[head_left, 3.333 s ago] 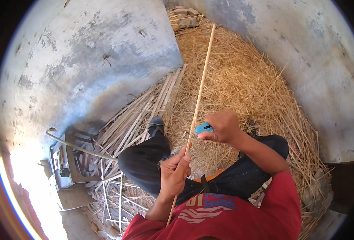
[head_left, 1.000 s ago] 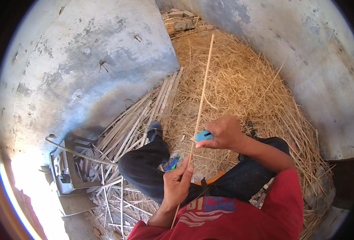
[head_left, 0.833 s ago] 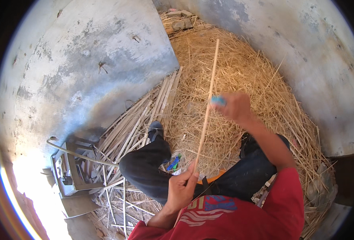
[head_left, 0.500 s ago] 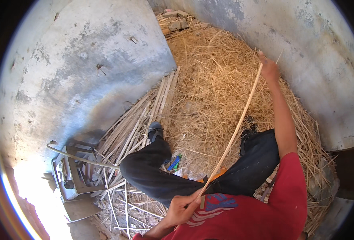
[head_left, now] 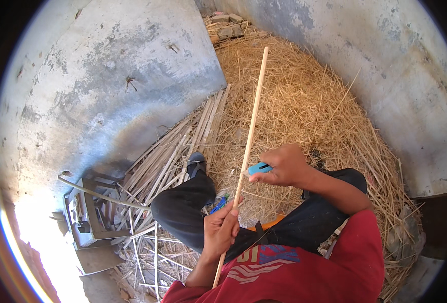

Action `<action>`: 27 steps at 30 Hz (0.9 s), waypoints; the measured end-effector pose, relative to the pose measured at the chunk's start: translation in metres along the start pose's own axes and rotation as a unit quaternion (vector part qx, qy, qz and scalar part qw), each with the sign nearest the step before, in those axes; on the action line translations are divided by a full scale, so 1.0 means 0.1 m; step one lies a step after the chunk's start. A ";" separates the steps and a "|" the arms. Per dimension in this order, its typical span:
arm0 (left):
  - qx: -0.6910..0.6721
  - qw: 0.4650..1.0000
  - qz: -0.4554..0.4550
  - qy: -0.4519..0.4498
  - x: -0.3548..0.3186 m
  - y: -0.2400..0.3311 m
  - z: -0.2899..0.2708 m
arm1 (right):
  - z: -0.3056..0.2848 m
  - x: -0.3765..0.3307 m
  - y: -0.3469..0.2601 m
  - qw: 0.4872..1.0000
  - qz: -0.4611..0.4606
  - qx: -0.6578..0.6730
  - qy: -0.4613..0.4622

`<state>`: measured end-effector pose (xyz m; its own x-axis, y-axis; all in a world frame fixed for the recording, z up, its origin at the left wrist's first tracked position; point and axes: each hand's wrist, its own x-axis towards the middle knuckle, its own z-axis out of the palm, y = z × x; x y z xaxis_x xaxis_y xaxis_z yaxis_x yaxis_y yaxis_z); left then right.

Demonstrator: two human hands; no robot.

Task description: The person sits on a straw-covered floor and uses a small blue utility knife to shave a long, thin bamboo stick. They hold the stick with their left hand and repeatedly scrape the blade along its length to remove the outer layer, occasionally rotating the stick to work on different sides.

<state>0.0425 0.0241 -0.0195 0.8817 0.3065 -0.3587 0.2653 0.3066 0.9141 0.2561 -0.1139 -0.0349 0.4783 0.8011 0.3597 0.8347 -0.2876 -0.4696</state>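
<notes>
**Seated person working a long wooden stick with a blue-handled tool**

The long pale stick (head_left: 249, 131) runs from the person's lap diagonally up over the straw heap (head_left: 309, 101), its far end near the wall. The left hand (head_left: 221, 230), forearm raised from the lower edge, is closed in a fist around the stick's lower part. The right hand (head_left: 284, 164), arm bent across the knee, is curled tightly around a blue-handled tool (head_left: 259, 168) set against the stick's side. Split cane strips (head_left: 183, 151) lie beside the dark-trousered leg (head_left: 185, 207); a concrete wall (head_left: 132, 76) stands behind.
</notes>
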 end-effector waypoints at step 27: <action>-0.331 0.937 -0.080 -0.075 0.26 0.07 0.18 | 0.25 0.02 0.07 0.988 -0.097 -0.048 0.114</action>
<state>0.0745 0.0178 -0.0188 0.9095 0.0943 -0.4048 0.1422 0.8446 0.5162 0.2558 -0.1011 -0.0578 0.3474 0.7100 0.6126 0.9332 -0.1976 -0.3001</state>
